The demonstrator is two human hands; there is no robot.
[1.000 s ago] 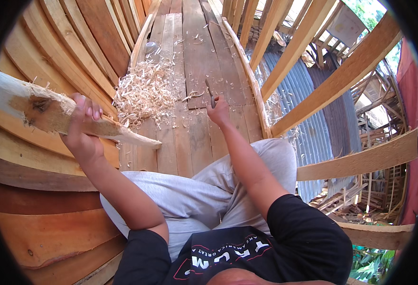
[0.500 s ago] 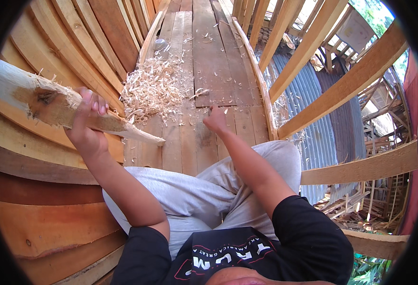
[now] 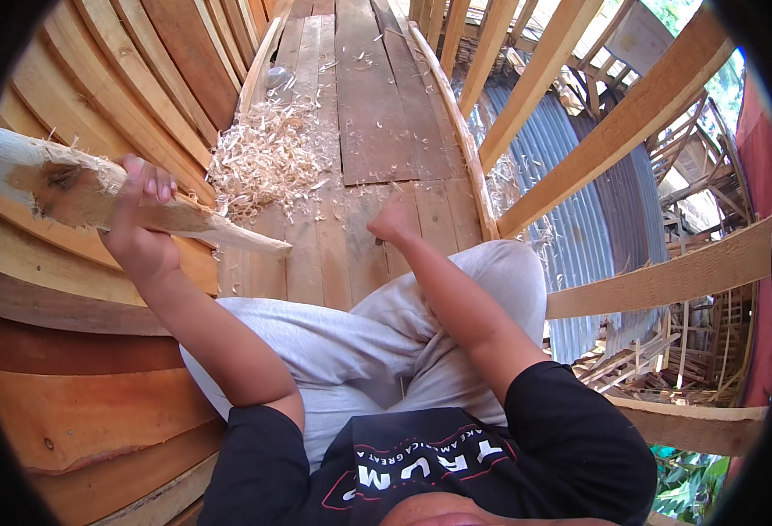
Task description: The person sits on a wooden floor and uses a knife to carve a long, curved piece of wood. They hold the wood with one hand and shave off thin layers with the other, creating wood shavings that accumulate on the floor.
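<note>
The left hand (image 3: 140, 230) is closed around a rough wooden stake (image 3: 114, 200), holding it up at the person's left side with its pointed tip slanting down toward the plank floor (image 3: 364, 114). The stake looks well along: the lower end is already whittled to a pale, clean taper, while the thick upper end is ragged, with torn fibres and a dark patch (this part likely needs more trimming). A heap of wood shavings (image 3: 267, 158) lies on the planks just beyond the tip, which suggests much cutting is done.

The right hand (image 3: 392, 221) rests on the floor in front of the knees, curled into a loose fist; whether it holds anything I cannot tell, since only its back shows.

No packages or labels show on the floor. A pale rectangular board (image 3: 636, 35), perhaps a sign, hangs at the upper right beyond the slanted wooden beams (image 3: 614, 123); a red cloth (image 3: 758, 158) edges the far right, above grey corrugated sheeting (image 3: 570, 228).
</note>
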